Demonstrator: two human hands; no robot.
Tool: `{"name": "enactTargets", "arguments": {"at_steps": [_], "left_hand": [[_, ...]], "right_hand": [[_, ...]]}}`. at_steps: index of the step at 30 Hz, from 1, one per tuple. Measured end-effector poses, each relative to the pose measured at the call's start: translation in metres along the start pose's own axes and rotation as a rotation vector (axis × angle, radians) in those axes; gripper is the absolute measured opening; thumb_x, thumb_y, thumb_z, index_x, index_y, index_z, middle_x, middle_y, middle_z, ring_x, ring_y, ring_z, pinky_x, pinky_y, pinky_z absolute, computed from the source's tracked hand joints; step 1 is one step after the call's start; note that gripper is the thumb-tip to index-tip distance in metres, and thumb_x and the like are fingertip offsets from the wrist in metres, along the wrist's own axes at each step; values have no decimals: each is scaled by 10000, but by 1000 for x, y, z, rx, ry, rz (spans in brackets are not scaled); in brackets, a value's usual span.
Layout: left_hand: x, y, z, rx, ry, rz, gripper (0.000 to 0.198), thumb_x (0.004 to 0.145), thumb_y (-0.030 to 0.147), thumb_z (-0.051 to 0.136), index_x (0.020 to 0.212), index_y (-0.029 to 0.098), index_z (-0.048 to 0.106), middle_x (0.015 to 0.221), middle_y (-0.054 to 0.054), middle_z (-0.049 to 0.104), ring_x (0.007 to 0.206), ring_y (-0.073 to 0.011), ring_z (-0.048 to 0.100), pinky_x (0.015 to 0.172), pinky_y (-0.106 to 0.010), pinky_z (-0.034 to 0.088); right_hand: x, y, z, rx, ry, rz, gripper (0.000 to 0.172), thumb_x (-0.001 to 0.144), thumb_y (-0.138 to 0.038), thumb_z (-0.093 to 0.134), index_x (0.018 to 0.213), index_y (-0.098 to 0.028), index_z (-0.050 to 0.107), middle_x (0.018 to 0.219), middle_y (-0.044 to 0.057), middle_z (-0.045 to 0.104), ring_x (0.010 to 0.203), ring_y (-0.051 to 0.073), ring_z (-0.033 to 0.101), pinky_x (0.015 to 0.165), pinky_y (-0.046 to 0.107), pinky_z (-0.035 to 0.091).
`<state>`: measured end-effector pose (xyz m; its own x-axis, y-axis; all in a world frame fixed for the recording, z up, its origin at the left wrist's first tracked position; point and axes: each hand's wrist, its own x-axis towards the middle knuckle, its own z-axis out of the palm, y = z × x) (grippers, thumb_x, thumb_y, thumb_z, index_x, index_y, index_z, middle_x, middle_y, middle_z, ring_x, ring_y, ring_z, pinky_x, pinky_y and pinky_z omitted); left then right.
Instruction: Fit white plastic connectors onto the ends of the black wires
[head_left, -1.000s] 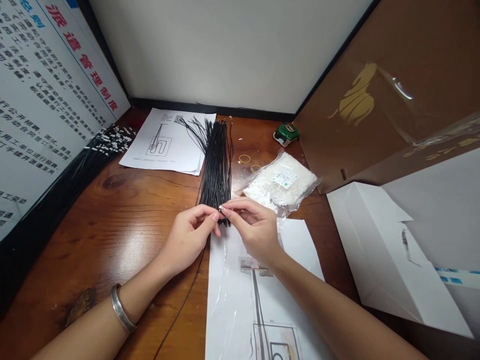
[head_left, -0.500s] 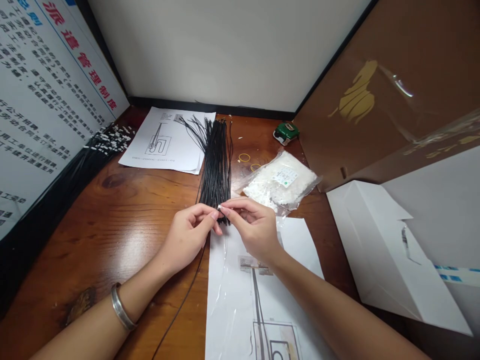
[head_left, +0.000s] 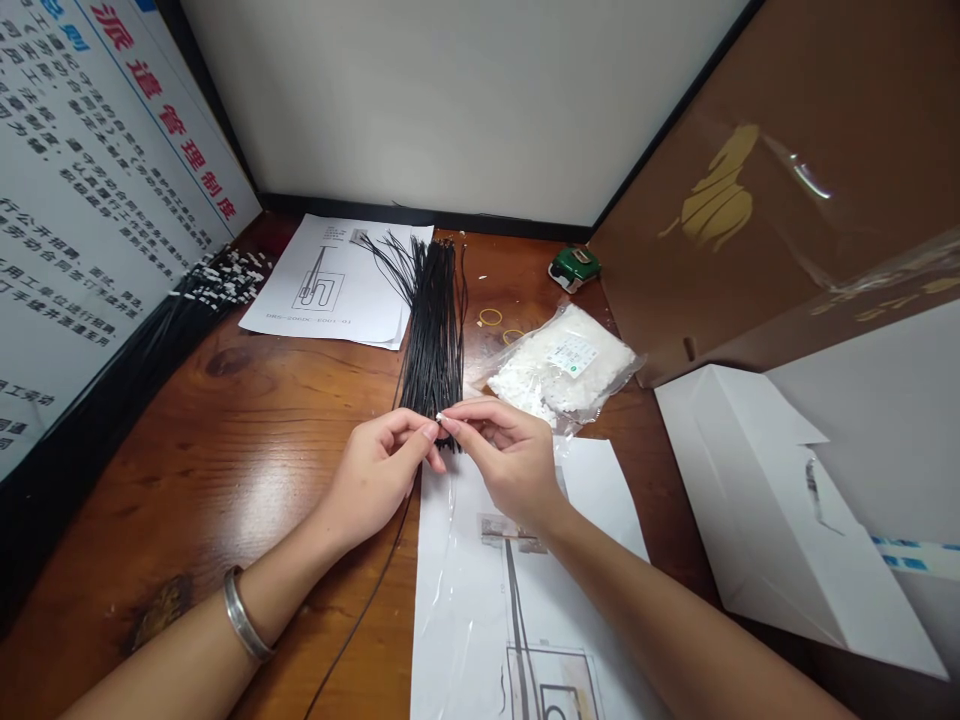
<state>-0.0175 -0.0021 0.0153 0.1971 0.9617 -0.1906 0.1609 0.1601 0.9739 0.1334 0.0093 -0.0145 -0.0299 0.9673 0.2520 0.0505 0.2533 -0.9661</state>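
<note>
My left hand [head_left: 386, 470] is closed in a pinch on a thin black wire [head_left: 367, 600], whose length trails down from it to the bottom edge. Fingertip to fingertip with it, my right hand [head_left: 506, 450] pinches a tiny white connector housing [head_left: 440, 417]. The wire's end meets the housing between the fingers; how far it is inserted is too small to tell. Just beyond both hands lies a bundle of black wires [head_left: 433, 330]. A clear plastic bag of white connector housings [head_left: 600, 345] rests past my right hand, with some housings near its mouth.
A printed drawing [head_left: 457, 620] lies under my right forearm, another sheet [head_left: 292, 300] at the back left. Finished-looking wires with white ends [head_left: 225, 275] lie along the left. A green tape measure [head_left: 574, 268], rubber bands [head_left: 490, 317] and a white box [head_left: 757, 500] are rightward.
Both hands keep the same pinch at the same place. The whole view has shifted very slightly; nothing else has visibly moved.
</note>
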Motion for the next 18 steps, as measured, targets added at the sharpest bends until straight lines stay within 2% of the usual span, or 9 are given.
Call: {"name": "enactTargets", "arguments": {"at_steps": [18], "left_hand": [[1,-3,0,-19,2,-2,224,870,314,536,745,142,608,634,4,623,465,-71,416,460,-213,321]], "right_hand": [[-1,2,0,4,2,2,75,786,-171,661,800,-213,721,778,21,710,650,126,649,545,260,521]]}}
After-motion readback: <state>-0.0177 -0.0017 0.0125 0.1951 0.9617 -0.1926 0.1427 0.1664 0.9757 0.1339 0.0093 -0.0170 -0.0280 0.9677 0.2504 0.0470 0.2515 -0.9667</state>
